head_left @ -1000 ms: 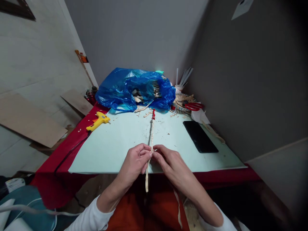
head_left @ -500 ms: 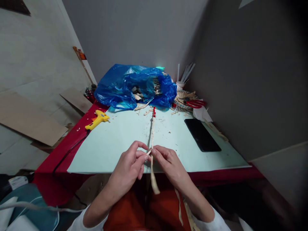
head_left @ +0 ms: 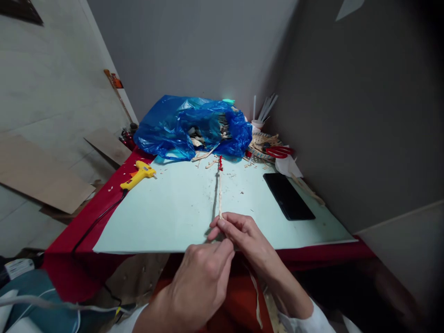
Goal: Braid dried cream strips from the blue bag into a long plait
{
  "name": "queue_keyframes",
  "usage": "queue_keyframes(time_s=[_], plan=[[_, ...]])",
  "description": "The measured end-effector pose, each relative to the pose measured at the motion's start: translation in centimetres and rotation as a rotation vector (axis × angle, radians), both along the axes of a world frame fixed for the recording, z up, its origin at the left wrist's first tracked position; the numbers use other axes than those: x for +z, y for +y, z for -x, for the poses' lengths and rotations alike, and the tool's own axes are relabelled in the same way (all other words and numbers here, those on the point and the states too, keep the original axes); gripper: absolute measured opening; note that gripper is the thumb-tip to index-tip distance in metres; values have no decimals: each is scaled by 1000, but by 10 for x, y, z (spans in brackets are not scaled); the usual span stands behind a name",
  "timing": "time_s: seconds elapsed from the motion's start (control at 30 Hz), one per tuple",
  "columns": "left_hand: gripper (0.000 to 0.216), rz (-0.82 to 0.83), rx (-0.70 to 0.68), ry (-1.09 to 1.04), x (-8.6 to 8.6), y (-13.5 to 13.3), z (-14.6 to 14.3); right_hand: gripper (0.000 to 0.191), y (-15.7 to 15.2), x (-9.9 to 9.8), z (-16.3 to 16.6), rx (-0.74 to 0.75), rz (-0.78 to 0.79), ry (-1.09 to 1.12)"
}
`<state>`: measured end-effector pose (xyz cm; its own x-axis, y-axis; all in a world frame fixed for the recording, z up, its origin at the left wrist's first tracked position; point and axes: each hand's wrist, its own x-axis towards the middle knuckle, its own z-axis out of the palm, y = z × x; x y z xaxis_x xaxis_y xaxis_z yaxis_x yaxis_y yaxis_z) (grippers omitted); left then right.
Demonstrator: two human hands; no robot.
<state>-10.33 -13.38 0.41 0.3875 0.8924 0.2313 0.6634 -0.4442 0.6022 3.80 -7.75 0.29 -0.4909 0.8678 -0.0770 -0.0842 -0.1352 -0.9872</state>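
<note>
A thin tan braided strip [head_left: 219, 192] runs up the pale green board [head_left: 166, 208] to a red clip [head_left: 220, 163] at its far end. My right hand [head_left: 243, 233] pinches the near end of the strip at the board's front edge. My left hand [head_left: 203, 280] is closed just below it, nearer to me, with its back toward the camera; its fingers press against the loose strands, which are hidden under it.
A blue plastic bag [head_left: 192, 127] of scraps lies at the back. A yellow glue gun [head_left: 138, 173] with a black cord is at the left, a black phone [head_left: 287, 196] at the right, red scissors [head_left: 279, 151] on a woven piece behind it. Wall close on the right.
My left hand has dropped from beside the right hand toward me and turned its back up. The hanging strand end is now hidden. The right hand stays on the strip.
</note>
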Motion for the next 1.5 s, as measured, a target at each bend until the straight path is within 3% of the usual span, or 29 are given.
queue_keyframes(time_s=[0.07,0.13,0.2,0.37,0.5,0.63,0.77,0.93,1.1,1.3,1.5], plan=[[24,-42,42,-77,5,6,3,32,0,1,-2,-11,-38,-20],[22,-60,192,-213,11,18,10,31,0,1,-3,-6,-56,-30],[14,56,303,-376,14,33,15,34,-1,1,-3,13,-56,-34],[24,652,-53,-713,1,58,17,33,-3,-4,-2,41,-71,-36],[29,825,-123,-798,-5,57,15,30,-4,-4,-5,54,-156,-107],[26,857,-111,-817,-4,53,15,32,-8,2,-10,44,-342,-347],[25,828,9,-841,-3,49,13,28,-15,2,-9,-100,-539,-654],[35,686,169,-754,-2,44,8,23,-28,-6,-2,-356,-1010,-1041],[25,687,206,-816,-3,42,7,22,-45,-15,9,-410,-1280,-1155],[26,768,106,-910,-1,42,11,29,-50,-29,16,-374,-1372,-1092],[21,838,104,-1002,-3,45,16,22,-47,-39,9,-380,-1263,-943]])
